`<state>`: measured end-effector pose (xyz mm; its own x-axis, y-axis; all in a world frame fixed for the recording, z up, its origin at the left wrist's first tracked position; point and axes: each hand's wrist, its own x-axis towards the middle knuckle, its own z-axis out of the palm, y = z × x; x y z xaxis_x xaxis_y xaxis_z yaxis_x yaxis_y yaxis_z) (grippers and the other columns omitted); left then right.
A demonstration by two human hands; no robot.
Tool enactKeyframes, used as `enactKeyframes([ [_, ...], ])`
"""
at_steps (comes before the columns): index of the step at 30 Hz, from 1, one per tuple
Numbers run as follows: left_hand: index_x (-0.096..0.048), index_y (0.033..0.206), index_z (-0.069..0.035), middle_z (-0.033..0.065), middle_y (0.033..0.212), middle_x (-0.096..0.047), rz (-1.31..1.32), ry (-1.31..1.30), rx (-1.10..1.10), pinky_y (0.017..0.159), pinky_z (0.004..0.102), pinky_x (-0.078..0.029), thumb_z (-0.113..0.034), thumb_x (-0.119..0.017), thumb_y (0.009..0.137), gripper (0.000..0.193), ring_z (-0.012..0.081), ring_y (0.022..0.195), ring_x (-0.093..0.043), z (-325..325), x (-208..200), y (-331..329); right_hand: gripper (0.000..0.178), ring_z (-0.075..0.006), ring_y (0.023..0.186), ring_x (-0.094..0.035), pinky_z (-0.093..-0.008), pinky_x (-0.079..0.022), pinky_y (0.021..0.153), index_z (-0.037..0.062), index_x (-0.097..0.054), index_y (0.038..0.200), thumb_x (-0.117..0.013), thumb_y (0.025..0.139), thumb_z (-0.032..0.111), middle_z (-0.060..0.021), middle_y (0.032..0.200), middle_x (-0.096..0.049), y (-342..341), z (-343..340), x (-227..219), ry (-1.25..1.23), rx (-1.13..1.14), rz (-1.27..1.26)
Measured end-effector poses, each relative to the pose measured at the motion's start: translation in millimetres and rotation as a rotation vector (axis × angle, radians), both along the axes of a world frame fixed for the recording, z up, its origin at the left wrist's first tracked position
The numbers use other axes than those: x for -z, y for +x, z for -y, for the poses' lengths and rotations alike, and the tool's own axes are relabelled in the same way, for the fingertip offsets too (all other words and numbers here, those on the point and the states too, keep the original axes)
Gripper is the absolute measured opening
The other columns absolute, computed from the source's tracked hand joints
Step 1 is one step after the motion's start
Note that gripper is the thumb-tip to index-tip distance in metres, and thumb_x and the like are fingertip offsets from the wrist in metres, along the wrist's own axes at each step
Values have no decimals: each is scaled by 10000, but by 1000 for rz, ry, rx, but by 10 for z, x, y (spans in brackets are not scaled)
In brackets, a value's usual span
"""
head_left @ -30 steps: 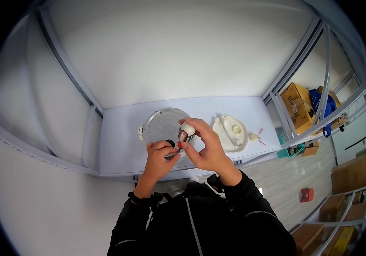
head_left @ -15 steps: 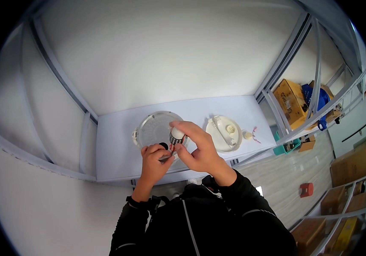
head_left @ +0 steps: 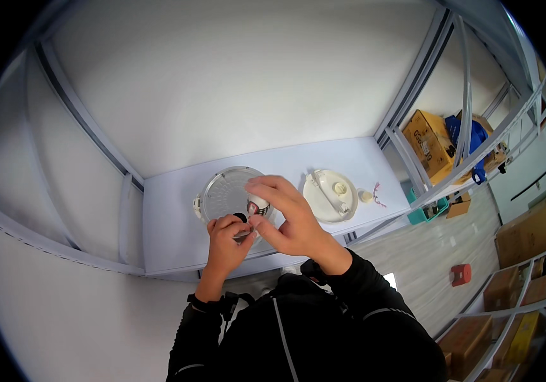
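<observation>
My right hand [head_left: 295, 226] grips a small white cylinder [head_left: 257, 200], bottle-like, with a red and black printed label. Its fingers lie over the top and the thumb presses near the lower end. Close against that lower end is my left hand [head_left: 227, 243], its fingers curled together in a pinch. A round black piece [head_left: 241, 217] shows at the left fingertips, and a small greyish part shows between thumb and fingers; I cannot make out what they are. Both hands are above the near edge of a round, grey, translucent cover [head_left: 222, 191] on the table.
On the white table [head_left: 171, 235], right of my hands, lies a round cream base [head_left: 343, 213] with fittings inside. Beside it are a small cream part [head_left: 365, 196] and a pinkish-red wire [head_left: 379, 195]. Metal frame posts flank the table. Cardboard boxes [head_left: 427, 146] and a red stool [head_left: 460, 274] stand further right.
The white cylinder has turned in my right hand, so a red and white side of its label shows now. Both hands stay close together; the whole view has shifted slightly.
</observation>
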<state>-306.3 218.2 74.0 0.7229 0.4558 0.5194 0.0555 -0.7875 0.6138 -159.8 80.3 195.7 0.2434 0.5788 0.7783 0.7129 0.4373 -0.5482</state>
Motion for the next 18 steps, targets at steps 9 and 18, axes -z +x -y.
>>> enactKeyframes([
  [9, -763, 861, -113, -7, 964, -691, 25, 19, -17, 960, 405, -381, -154, -895, 778, 161, 228, 947, -654, 18, -4, -5, 600, -288, 1049, -663, -369, -576, 833, 20, -672, 1411, -876, 850, 78, -175, 1184, -673, -29, 14, -4, -37, -73, -141],
  [18, -761, 933, -109, 7, 984, -687, -17, 30, 13, 962, 413, -375, -156, -883, 800, 186, 233, 948, -652, 6, -51, -3, 542, -308, 1054, -702, -365, -589, 830, 27, -670, 1412, -728, 877, -38, -179, 1318, -680, 44, 41, -15, -179, -52, -58],
])
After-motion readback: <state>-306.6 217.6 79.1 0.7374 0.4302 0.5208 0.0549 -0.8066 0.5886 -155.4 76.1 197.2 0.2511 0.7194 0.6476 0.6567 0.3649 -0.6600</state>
